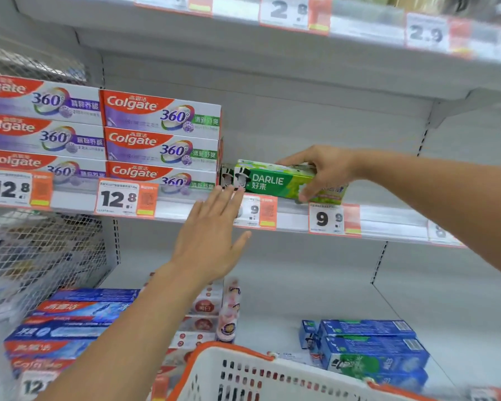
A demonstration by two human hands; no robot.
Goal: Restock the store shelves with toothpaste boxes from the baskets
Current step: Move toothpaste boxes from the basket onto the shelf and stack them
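Fingers of the right hand [320,169] keep a grip on the green Darlie toothpaste box [275,180], setting it beside the Colgate 360 stack [161,146]. The left hand [211,227], flat and holding nothing, seems poised to square its near end on the shelf [388,224].

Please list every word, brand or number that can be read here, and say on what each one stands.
"Colgate 360°": purple Colgate boxes, stacked left on the middle shelf.
"DARLIE 好来": green Darlie box, gripped by the right hand.
"12.8": price tag under the Colgate boxes.
"9.9": price tag under the Darlie box.
"2.9": top shelf tag.
Lower shelf boxes, small print: too blurred.
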